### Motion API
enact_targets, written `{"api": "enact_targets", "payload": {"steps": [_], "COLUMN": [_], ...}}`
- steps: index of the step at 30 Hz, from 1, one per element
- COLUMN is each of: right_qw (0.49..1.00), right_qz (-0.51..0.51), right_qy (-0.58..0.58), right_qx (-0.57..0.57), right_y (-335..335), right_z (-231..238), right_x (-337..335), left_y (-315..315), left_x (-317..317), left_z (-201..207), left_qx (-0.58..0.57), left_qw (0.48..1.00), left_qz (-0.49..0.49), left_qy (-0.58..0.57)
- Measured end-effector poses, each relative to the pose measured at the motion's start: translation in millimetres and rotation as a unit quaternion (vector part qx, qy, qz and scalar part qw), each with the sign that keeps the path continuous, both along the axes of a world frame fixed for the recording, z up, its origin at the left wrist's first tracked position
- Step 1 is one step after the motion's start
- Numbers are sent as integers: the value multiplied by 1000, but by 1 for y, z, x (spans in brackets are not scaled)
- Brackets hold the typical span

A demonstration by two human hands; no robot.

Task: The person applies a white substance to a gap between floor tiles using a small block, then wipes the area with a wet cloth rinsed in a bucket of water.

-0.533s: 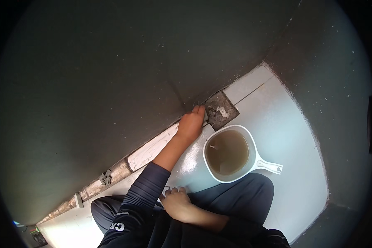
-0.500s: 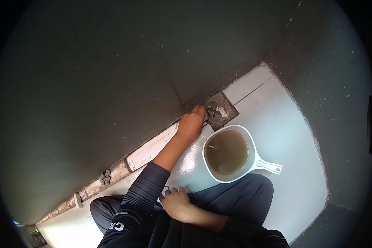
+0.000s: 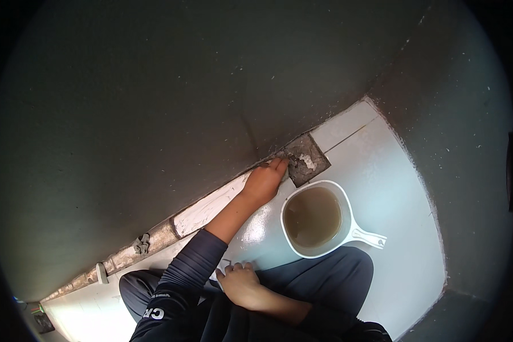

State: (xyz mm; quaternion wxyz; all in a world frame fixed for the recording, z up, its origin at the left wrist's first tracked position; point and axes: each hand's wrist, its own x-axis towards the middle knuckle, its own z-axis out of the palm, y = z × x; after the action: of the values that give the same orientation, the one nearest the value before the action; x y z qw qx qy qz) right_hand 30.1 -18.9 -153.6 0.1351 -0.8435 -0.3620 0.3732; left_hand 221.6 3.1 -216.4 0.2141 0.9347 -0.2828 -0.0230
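Observation:
My left hand [image 3: 265, 183] reaches across to the base of the grey wall, its fingers closed at the edge of a square recess [image 3: 316, 170] of bare, rough mortar. A small greyish piece shows at the fingertips, too hidden to name. Close to my body, my right hand [image 3: 240, 285] rests over my lap with fingers loosely apart and nothing visible in them. A white dipper [image 3: 346, 199] with a short handle stands on the floor right of my left hand, by my knee. Cloudy brown water [image 3: 312, 215] fills much of it.
Pale floor tiles [image 3: 387, 188] run up to the dark grey wall [image 3: 125, 114]. A whitish tile strip [image 3: 211, 205] lies along the wall's foot. Farther left are a crumpled grey lump [image 3: 142, 244] and a small white piece [image 3: 101, 273] on a bare mortar strip.
The whole view has shifted slightly. My left hand stays at the recess's edge, its fingers turned a little more toward it. My right hand and the dipper keep their places.

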Motion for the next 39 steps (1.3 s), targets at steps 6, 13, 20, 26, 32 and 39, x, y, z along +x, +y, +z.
{"api": "enact_targets", "payload": {"steps": [6, 13, 20, 26, 32, 39], "right_qw": [1000, 1000, 1000, 1000, 1000, 1000], "right_qz": [11, 14, 12, 10, 14, 4], "right_qy": [11, -4, 1, -12, -18, 4], "right_qx": [-7, 19, 9, 6, 17, 6], "right_y": [6, 5, 6, 4, 6, 7], "right_z": [-7, -8, -8, -6, -11, -12], "right_x": [-5, -6, -5, -7, -9, -11], "left_y": [1, -2, -6, -9, -3, -7], "left_x": [6, 15, 8, 7, 14, 0], "left_z": [-2, 1, 1, -6, -3, -3], "left_qx": [8, 52, 39, 36, 5, 4], "left_qw": [1000, 998, 999, 998, 998, 998], "left_qz": [13, 25, -5, 26, 52, 50], "left_qy": [2, 33, 9, 36, 44, 40]}}
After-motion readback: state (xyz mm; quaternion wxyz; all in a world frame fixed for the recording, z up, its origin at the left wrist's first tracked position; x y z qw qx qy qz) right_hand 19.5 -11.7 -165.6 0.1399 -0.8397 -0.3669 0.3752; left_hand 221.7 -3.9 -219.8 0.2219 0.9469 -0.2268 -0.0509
